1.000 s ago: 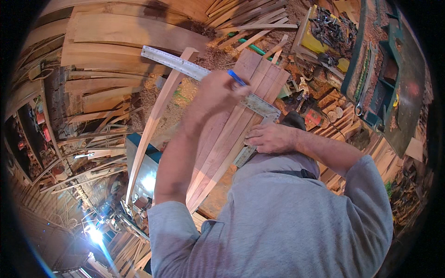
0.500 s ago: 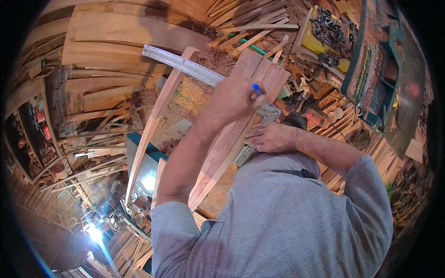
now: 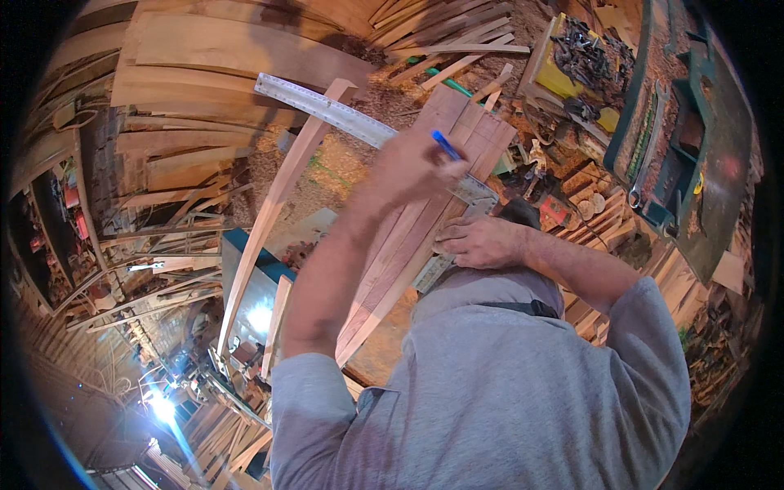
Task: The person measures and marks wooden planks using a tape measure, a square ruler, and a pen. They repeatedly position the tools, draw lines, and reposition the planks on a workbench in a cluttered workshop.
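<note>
Head view: blue pen [image 3: 445, 144] in left fingers [image 3: 452, 169]

Smooth wooden boards [image 3: 400, 253], metal square [image 3: 359, 126], plastic pen [image 3: 446, 145]; matt cloth shirt [image 3: 523, 392]

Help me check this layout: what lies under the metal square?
Reddish wood strips, laid side by side, lie under the metal square, which also crosses a separate wood piece. Surfaces beneath the metal, the left hand with its blue pen, and the right hand are hidden.
</note>
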Demonstrator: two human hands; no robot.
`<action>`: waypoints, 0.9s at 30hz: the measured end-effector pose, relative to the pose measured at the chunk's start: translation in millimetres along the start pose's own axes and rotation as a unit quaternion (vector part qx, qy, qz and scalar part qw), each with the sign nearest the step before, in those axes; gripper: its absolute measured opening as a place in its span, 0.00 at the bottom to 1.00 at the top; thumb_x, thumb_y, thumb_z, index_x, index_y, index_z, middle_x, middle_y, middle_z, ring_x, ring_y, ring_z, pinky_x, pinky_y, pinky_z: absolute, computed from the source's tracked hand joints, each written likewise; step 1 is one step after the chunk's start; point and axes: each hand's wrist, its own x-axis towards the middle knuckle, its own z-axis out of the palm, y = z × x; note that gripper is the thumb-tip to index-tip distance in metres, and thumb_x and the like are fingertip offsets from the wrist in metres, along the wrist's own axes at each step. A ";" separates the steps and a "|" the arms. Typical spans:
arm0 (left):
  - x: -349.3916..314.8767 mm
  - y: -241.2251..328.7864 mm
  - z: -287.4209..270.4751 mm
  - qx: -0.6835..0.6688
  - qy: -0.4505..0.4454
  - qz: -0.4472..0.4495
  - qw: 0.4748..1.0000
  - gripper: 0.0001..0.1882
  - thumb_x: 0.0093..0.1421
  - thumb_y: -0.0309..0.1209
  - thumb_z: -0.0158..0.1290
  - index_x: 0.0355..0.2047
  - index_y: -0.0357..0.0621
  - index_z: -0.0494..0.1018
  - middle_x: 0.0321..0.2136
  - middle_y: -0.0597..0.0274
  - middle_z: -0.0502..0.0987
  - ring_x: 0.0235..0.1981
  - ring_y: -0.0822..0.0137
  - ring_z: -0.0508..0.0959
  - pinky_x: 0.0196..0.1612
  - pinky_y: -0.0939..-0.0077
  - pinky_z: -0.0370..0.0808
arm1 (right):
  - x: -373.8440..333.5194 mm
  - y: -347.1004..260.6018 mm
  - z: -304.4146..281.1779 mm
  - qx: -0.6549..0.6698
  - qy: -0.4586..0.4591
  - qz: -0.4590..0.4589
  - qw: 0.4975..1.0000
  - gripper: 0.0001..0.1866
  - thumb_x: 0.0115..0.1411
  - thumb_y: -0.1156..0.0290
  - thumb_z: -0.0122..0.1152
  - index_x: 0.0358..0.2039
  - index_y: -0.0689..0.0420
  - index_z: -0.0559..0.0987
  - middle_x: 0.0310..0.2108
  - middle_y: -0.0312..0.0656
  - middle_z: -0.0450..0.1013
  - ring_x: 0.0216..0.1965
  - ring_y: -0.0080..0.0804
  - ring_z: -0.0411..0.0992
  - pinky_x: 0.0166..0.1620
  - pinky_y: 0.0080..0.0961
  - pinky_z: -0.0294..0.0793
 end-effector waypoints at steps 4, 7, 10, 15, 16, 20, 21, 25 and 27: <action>6.6 -21.8 -40.4 0.047 0.019 -0.002 0.999 0.10 0.60 0.35 0.65 0.39 0.45 0.85 0.29 0.61 0.85 0.32 0.68 0.83 0.39 0.69 0.79 | 7.1 -0.2 -15.5 0.015 -0.029 -0.012 0.999 0.07 0.56 0.68 0.61 0.31 0.58 0.80 0.55 0.47 0.76 0.60 0.47 0.72 0.65 0.48 0.71; 5.5 -9.9 -54.1 0.065 0.003 -0.035 0.997 0.11 0.61 0.35 0.64 0.40 0.43 0.84 0.28 0.61 0.84 0.31 0.70 0.83 0.38 0.71 0.79 | 4.7 1.2 -9.9 0.019 -0.020 -0.013 1.000 0.07 0.57 0.68 0.61 0.31 0.58 0.80 0.55 0.47 0.76 0.61 0.47 0.71 0.66 0.48 0.71; 2.0 -8.5 -49.5 0.035 0.002 -0.028 0.999 0.10 0.63 0.35 0.62 0.40 0.43 0.84 0.28 0.60 0.84 0.31 0.70 0.83 0.37 0.72 0.78 | 5.6 1.4 -11.0 0.016 -0.017 -0.017 1.000 0.07 0.57 0.68 0.61 0.31 0.58 0.80 0.54 0.47 0.76 0.61 0.47 0.71 0.66 0.48 0.71; 4.6 -26.8 -53.5 0.041 0.016 -0.039 0.998 0.10 0.63 0.35 0.62 0.39 0.42 0.83 0.27 0.61 0.83 0.30 0.72 0.82 0.35 0.72 0.78 | 6.1 0.8 -12.7 0.018 -0.019 -0.020 0.999 0.07 0.57 0.69 0.61 0.32 0.58 0.80 0.55 0.47 0.76 0.61 0.47 0.71 0.66 0.47 0.71; 5.2 -24.6 -54.2 0.056 0.016 -0.024 0.998 0.09 0.63 0.34 0.62 0.39 0.42 0.83 0.27 0.62 0.83 0.30 0.72 0.82 0.35 0.72 0.78 | 5.8 1.4 -11.7 0.012 -0.017 -0.018 1.000 0.07 0.57 0.69 0.61 0.32 0.58 0.80 0.55 0.47 0.75 0.61 0.47 0.71 0.66 0.47 0.71; 2.2 -29.0 -55.0 0.048 0.030 -0.009 0.998 0.09 0.63 0.34 0.62 0.39 0.42 0.83 0.27 0.61 0.83 0.31 0.70 0.81 0.36 0.71 0.77 | 6.2 -0.4 -9.5 -0.004 0.019 -0.023 1.000 0.08 0.52 0.66 0.62 0.25 0.57 0.80 0.52 0.47 0.75 0.59 0.45 0.71 0.66 0.44 0.71; 1.6 -31.2 -55.7 0.028 0.034 -0.015 0.999 0.09 0.63 0.34 0.62 0.39 0.42 0.83 0.28 0.60 0.83 0.31 0.68 0.82 0.37 0.70 0.77 | 6.9 -0.9 -8.8 -0.006 0.036 -0.025 0.999 0.08 0.49 0.65 0.62 0.21 0.57 0.80 0.51 0.46 0.75 0.58 0.44 0.71 0.66 0.43 0.70; 2.6 -26.2 -54.4 0.059 0.042 -0.013 0.997 0.11 0.62 0.36 0.62 0.40 0.43 0.84 0.28 0.58 0.83 0.32 0.64 0.83 0.38 0.68 0.78 | 5.5 -0.5 -6.1 0.005 0.047 -0.024 0.999 0.09 0.48 0.65 0.62 0.20 0.57 0.79 0.51 0.46 0.75 0.57 0.44 0.71 0.65 0.43 0.71; 4.4 -23.8 -51.9 0.100 0.056 0.008 0.993 0.11 0.61 0.36 0.62 0.40 0.44 0.84 0.29 0.57 0.84 0.32 0.64 0.83 0.39 0.68 0.78 | 5.9 0.5 -6.5 0.004 0.054 -0.030 0.998 0.09 0.48 0.65 0.62 0.20 0.57 0.79 0.51 0.46 0.75 0.57 0.44 0.71 0.65 0.43 0.71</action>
